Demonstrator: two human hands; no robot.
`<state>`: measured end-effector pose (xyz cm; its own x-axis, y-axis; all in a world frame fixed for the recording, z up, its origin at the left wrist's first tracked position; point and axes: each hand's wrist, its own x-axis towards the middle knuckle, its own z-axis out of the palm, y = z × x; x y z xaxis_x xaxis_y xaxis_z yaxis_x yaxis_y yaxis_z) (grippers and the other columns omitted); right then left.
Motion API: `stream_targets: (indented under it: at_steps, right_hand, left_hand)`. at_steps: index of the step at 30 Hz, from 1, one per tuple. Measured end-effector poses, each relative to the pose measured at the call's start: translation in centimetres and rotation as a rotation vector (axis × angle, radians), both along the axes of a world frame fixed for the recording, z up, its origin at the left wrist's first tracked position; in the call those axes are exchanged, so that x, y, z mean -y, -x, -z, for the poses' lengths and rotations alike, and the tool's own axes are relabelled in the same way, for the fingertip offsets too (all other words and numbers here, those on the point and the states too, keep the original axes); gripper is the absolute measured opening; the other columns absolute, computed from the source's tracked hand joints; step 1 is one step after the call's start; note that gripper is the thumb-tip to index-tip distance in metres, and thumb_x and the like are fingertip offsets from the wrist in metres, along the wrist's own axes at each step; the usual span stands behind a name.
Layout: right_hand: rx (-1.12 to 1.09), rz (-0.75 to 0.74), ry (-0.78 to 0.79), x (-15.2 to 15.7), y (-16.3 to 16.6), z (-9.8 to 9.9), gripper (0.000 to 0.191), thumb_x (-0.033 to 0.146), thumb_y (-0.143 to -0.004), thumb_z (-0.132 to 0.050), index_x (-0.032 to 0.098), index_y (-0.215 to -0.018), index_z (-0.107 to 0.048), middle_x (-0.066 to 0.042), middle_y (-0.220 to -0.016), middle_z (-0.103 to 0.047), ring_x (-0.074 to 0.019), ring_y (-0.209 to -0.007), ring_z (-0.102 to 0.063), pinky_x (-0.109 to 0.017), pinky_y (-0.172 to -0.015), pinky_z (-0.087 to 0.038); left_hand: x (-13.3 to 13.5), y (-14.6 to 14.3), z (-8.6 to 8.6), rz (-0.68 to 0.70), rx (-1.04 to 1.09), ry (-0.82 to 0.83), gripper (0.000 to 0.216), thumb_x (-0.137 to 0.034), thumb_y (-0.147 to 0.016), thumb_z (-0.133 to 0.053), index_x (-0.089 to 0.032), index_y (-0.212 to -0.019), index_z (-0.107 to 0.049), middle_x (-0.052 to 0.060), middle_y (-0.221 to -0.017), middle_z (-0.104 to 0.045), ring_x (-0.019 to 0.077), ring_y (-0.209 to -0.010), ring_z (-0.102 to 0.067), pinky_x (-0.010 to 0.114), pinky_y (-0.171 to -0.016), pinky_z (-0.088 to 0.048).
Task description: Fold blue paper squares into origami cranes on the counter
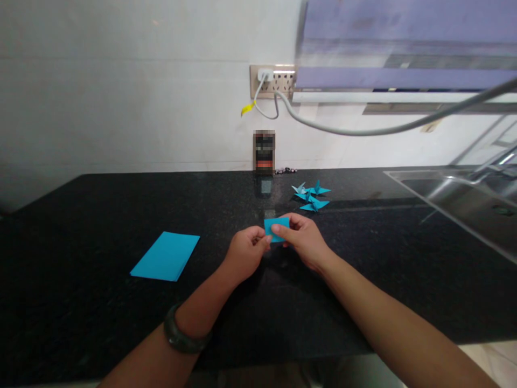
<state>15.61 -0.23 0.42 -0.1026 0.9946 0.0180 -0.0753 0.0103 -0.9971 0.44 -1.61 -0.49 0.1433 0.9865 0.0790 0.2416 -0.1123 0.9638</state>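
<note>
A small blue square of folded paper (283, 222) is held up over the dark countertop between both hands. My right hand (305, 240) pinches it, thumb across the front and the other fingers behind. At its lower left corner, my left hand (248, 250) grips the edge between thumb and forefinger; its other fingers are curled in. Beyond the hands, to the right, several folded paper cranes (315, 205) sit close together, one of them paler. Off to the left lies a stack of blue paper sheets (165, 257).
The black countertop (100, 215) runs back to a white wall. A phone (265, 151), its screen blurred, leans there beside a beaded string (286, 170). Above are a socket panel (285, 82) with a white charger and a thick grey cable (355, 131). A metal sink (484, 205) is at right.
</note>
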Motion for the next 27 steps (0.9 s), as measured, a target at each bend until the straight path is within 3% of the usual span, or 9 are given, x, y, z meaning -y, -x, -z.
stream_targets:
  at_steps: [2, 4, 7, 11, 19, 27]
  right_hand:
    - [0.013, 0.010, -0.004, 0.4, 0.3, 0.1, 0.031, 0.039, -0.058, -0.072, 0.015, -0.064, -0.055, 0.004, -0.054, -0.052, -0.0073, -0.048, -0.044, -0.020, -0.044, -0.036]
    - [0.060, -0.071, 0.013, 0.6, 0.3, 0.0, 0.030, 0.038, -0.058, -0.072, 0.014, -0.061, -0.055, 0.004, -0.052, -0.051, -0.0064, -0.046, -0.043, -0.020, -0.044, -0.035]
    - [0.100, -0.149, 0.043, 0.5, 0.0, -0.3, 0.031, 0.043, -0.065, -0.065, 0.013, -0.064, -0.058, 0.003, -0.051, -0.050, -0.0060, -0.045, -0.042, -0.019, -0.042, -0.033]
    - [0.084, -0.048, 0.013, 0.4, 0.1, -0.4, 0.031, 0.043, -0.064, -0.066, 0.015, -0.074, -0.057, 0.004, -0.057, -0.052, -0.0064, -0.045, -0.042, -0.019, -0.040, -0.035]
    - [0.261, -0.126, -0.073, 0.4, 0.2, 0.1, 0.020, 0.033, -0.067, -0.061, 0.016, -0.062, -0.053, 0.003, -0.054, -0.051, -0.0072, -0.044, -0.041, -0.021, -0.043, -0.034]
    - [0.273, 0.133, -0.304, 0.7, 0.6, 0.3, 0.020, 0.031, -0.065, -0.065, 0.018, -0.072, -0.051, 0.004, -0.059, -0.050, -0.0089, -0.052, -0.044, -0.022, -0.049, -0.036]
  left_hand:
    - [0.2, -0.2, -0.1, 0.072, 0.035, 0.005, 0.011, -0.027, -0.068, -0.061, -0.016, -0.066, -0.061, 0.000, -0.059, -0.060, 0.0122, -0.056, -0.054, 0.023, -0.055, -0.039]
    - [0.3, -0.3, -0.2, 0.093, 0.122, 0.050, 0.011, -0.025, -0.064, -0.065, -0.016, -0.070, -0.062, -0.001, -0.061, -0.061, 0.0114, -0.056, -0.054, 0.023, -0.055, -0.039]
    - [0.3, -0.2, -0.5, 0.015, 0.218, 0.150, 0.013, -0.025, -0.062, -0.067, -0.014, -0.064, -0.062, -0.002, -0.052, -0.057, 0.0091, -0.050, -0.050, 0.021, -0.051, -0.038]
    - [-0.2, 0.1, -0.6, -0.145, 0.417, 0.260, 0.019, -0.029, -0.062, -0.069, -0.014, -0.063, -0.058, -0.002, -0.050, -0.057, 0.0080, -0.048, -0.051, 0.020, -0.049, -0.039]
    - [-0.2, 0.2, -0.9, -0.144, 0.523, 0.265, 0.026, -0.034, -0.063, -0.069, -0.012, -0.074, -0.062, 0.001, -0.064, -0.062, 0.0087, -0.056, -0.055, 0.020, -0.053, -0.044]
    - [-0.4, 0.3, -0.8, -0.163, 0.631, 0.289, 0.027, -0.032, -0.063, -0.070, -0.012, -0.080, -0.064, 0.002, -0.071, -0.063, 0.0096, -0.062, -0.057, 0.021, -0.058, -0.046]
